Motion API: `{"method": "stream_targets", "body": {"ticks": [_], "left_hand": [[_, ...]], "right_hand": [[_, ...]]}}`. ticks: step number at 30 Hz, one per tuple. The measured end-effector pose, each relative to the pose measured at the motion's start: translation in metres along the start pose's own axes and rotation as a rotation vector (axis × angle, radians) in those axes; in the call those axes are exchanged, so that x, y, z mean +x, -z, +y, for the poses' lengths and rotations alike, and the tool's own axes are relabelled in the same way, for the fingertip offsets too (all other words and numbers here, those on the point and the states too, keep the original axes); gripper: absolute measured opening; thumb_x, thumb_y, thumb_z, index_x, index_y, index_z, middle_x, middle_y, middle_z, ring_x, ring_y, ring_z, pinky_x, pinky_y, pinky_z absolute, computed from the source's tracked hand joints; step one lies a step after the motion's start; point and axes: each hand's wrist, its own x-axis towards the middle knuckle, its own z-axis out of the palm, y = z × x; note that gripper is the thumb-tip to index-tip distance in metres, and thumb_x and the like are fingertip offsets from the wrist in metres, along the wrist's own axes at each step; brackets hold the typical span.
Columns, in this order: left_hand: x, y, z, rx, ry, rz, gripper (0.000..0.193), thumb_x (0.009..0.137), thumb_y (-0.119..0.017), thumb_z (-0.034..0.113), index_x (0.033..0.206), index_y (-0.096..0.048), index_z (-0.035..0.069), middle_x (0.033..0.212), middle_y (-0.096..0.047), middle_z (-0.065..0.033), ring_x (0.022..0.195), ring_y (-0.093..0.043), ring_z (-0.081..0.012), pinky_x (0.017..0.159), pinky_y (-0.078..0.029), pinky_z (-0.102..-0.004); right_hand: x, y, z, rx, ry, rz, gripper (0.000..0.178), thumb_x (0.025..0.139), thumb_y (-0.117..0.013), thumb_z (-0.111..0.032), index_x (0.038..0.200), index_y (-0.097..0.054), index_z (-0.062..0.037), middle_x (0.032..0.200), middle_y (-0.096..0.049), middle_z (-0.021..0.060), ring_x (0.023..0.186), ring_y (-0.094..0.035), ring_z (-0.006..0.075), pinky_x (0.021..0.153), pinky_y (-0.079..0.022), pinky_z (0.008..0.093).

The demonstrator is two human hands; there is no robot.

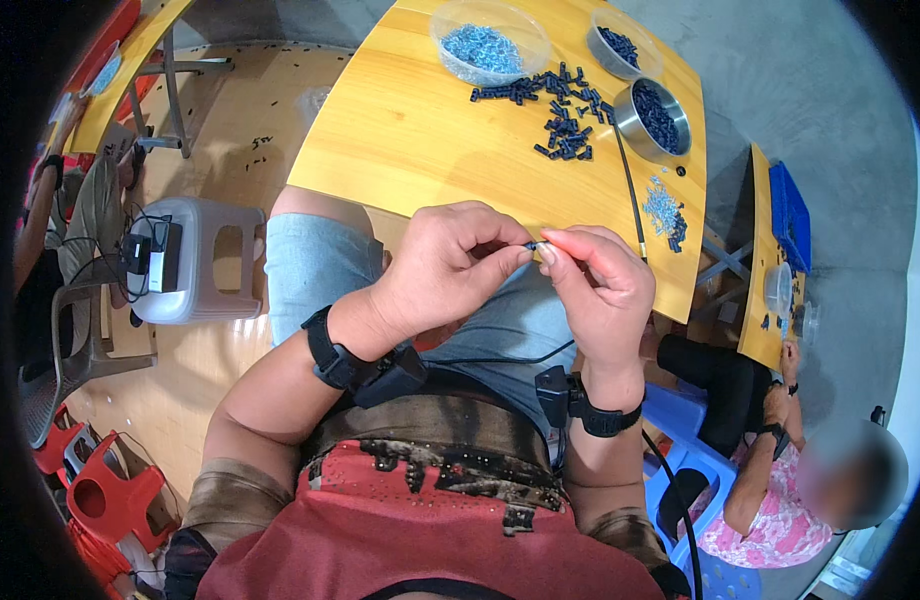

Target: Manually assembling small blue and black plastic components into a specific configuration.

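Between my two hands, over my lap by the table's near edge, is a small dark part (533,245), with a bluish tint. My left hand (445,262) pinches one end of it between thumb and forefinger. From the other side, my right hand (602,285) closes thumb and fingertips on it. The fingers cover most of the part, so its exact kind cannot be made out. Beyond the hands, a loose spread of short black plastic parts (565,135) lies on the yellow table (400,120). Nearer my right hand is a small heap of clear bluish pieces (662,208).
Far on the table stand a clear bowl of light-blue pieces (482,50), a clear tub of dark pieces (620,45) and a metal bowl (652,115). A thin black rod (630,185) lies along the right side. A grey stool (195,260) is at left; a person (770,500) sits right.
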Motion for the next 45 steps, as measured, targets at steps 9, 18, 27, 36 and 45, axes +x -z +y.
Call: {"method": "stream_targets", "body": {"ticks": [9,18,27,36,45], "left_hand": [[0.002,-0.001,0.002,-0.061,0.069,0.055,0.007,0.079,-0.066,0.007,0.083,-0.066,0.001,0.069,-0.061,-0.009,0.059,-0.058,-0.0133,0.053,-0.045,-0.0259],[0.016,-0.007,0.006,-0.691,0.604,0.038,0.013,0.088,-0.058,0.011,0.09,-0.061,-0.002,0.071,-0.062,-0.0039,0.052,-0.052,-0.0037,0.041,-0.04,-0.0174],[0.011,-0.009,0.011,-0.651,0.689,0.058,0.017,0.091,-0.054,0.013,0.088,-0.06,-0.002,0.065,-0.059,-0.0049,0.043,-0.048,-0.0052,0.035,-0.037,-0.0193],[0.002,-0.012,-0.02,-0.638,0.664,-0.066,0.017,0.091,-0.054,0.012,0.089,-0.061,-0.004,0.081,-0.063,-0.0057,0.071,-0.059,-0.0082,0.065,-0.051,-0.0211],[-0.003,-0.021,-0.018,-0.566,0.656,-0.064,0.017,0.092,-0.053,0.013,0.088,-0.062,-0.002,0.08,-0.063,-0.0039,0.069,-0.058,-0.0074,0.064,-0.05,-0.0203]], "right_hand": [[0.002,-0.009,0.004,-0.011,0.044,0.026,0.012,0.075,-0.065,0.004,0.086,-0.066,0.0001,0.08,-0.064,0.01,0.07,-0.061,0.0168,0.063,-0.048,0.0243],[0.002,-0.027,0.007,-0.267,0.095,0.042,0.039,0.066,-0.067,0.002,0.103,-0.058,0.0005,0.09,-0.056,0.0137,0.081,-0.056,0.0273,0.072,-0.047,0.0345],[0.004,-0.031,0.014,-0.49,0.315,0.05,0.03,0.068,-0.063,-0.001,0.097,-0.058,0.0006,0.085,-0.053,0.0143,0.08,-0.053,0.032,0.072,-0.045,0.04],[-0.003,-0.03,0.02,-0.428,0.236,-0.018,0.028,0.066,-0.065,0.0,0.093,-0.059,0.001,0.082,-0.056,0.0135,0.075,-0.056,0.0291,0.068,-0.046,0.0366],[0.0,-0.015,0.01,-0.493,0.232,-0.125,0.024,0.068,-0.062,-0.005,0.091,-0.056,-0.0002,0.081,-0.054,0.0138,0.079,-0.053,0.0323,0.071,-0.045,0.0392]]}}
